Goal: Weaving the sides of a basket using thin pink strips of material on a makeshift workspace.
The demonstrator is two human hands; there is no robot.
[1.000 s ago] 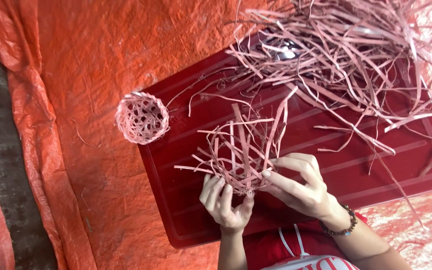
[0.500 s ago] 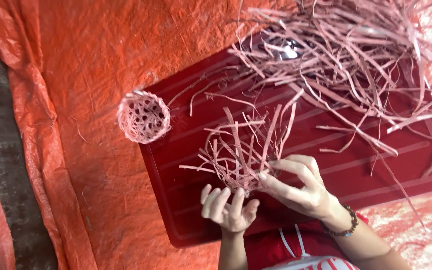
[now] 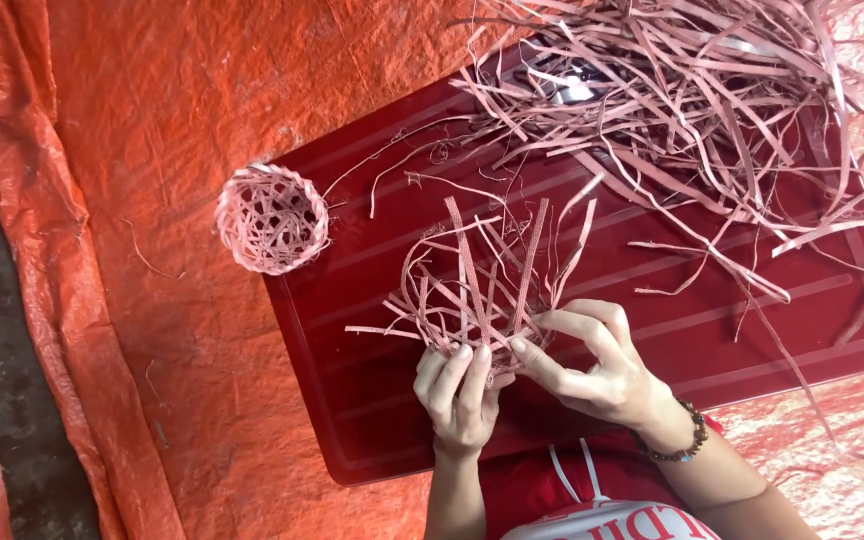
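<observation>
Half-woven strip bundle sits betw. 2 hands: left hand and right hand pinch its base, seemingly.

No packages, labels, signs or screens in view.

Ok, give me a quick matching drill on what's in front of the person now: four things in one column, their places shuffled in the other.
1. small round woven pink basket
2. loose heap of pink strips
3. half-woven pink strip piece
4. beaded bracelet

A. on the right wrist
B. in the grip of both hands
C. at the dark red tray's left edge, partly on the orange tarp
D. piled at the tray's far end

Pairs: 1-C, 2-D, 3-B, 4-A
</observation>
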